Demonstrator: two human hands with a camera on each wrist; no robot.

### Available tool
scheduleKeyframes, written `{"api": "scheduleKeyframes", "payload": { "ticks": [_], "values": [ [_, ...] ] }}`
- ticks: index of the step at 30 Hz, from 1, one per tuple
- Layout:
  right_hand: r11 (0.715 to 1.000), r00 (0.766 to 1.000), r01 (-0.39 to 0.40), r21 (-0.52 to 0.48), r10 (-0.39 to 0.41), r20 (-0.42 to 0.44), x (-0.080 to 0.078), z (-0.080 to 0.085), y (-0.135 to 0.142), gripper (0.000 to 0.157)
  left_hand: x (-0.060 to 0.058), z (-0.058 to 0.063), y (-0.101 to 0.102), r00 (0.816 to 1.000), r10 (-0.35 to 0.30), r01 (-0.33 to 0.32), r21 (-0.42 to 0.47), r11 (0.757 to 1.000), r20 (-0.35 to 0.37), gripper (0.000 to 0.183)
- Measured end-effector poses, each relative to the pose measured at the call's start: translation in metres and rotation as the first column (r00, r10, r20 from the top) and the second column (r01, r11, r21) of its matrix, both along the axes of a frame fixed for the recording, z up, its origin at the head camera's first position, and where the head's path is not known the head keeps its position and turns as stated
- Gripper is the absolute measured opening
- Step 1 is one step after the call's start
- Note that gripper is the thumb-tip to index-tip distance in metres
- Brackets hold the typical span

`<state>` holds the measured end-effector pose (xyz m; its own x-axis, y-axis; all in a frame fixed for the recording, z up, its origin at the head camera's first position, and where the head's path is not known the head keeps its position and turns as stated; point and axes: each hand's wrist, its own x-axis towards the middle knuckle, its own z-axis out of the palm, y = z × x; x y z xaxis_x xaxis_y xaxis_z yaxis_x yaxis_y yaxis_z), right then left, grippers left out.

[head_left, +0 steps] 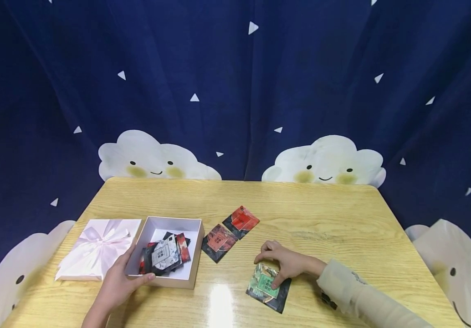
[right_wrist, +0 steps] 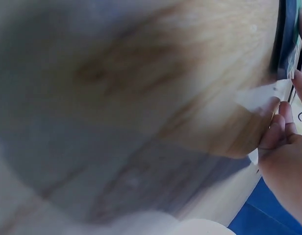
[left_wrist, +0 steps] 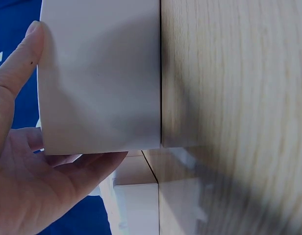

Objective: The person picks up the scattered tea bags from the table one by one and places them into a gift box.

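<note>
My left hand (head_left: 116, 284) holds the near left corner of an open white gift box (head_left: 198, 259), thumb over the front wall and fingers along the side. In the left wrist view, the thumb lies on the rim of the box (left_wrist: 99, 83). Several flat sachets (head_left: 166, 255), black, red and grey-white, lie in a loose pile inside. On the table to the right, my right hand (head_left: 282, 262) pinches a green and black sachet (head_left: 260, 284), thumb on its face and index finger at its far edge. Only this sachet's edge (right_wrist: 287, 39) shows in the right wrist view.
A pale pink lid (head_left: 84, 255) with a ribbon bow lies left of the box. Two sachets, one dark red (head_left: 220, 241) and one bright red (head_left: 241, 221), lie between box and right hand. A small dark object (head_left: 329, 300) sits partly under the right forearm.
</note>
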<state>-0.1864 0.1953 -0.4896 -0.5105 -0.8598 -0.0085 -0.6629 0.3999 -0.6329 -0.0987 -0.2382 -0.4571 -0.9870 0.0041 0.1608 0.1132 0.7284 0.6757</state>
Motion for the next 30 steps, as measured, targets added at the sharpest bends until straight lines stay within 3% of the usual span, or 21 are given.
{"api": "scheduleKeyframes", "payload": {
  "ticks": [11,15,22,30],
  "values": [
    [0.994,0.992,0.108,0.036,-0.11,0.068,0.0053,0.0044,-0.0018,0.055,-0.0004,-0.0007,0.0001,1.0,0.002,-0.002,-0.007,1.0,0.005,0.096],
    [0.993,0.991,0.114,0.025,-0.115,0.06,0.0059,0.0046,-0.003,0.052,0.0,-0.0002,-0.0002,1.0,0.003,-0.003,-0.014,1.0,0.023,0.097],
    [0.989,0.988,0.115,-0.09,-0.104,0.117,0.0033,0.004,-0.0049,0.037,0.0,-0.0023,-0.0007,1.0,0.009,-0.009,-0.004,1.0,-0.002,0.096],
    [0.959,0.976,0.15,-0.24,-0.106,0.188,0.0022,0.0072,-0.0026,0.019,-0.0016,-0.003,-0.0001,1.0,0.005,-0.005,0.015,1.0,0.001,0.097]
  ]
}}
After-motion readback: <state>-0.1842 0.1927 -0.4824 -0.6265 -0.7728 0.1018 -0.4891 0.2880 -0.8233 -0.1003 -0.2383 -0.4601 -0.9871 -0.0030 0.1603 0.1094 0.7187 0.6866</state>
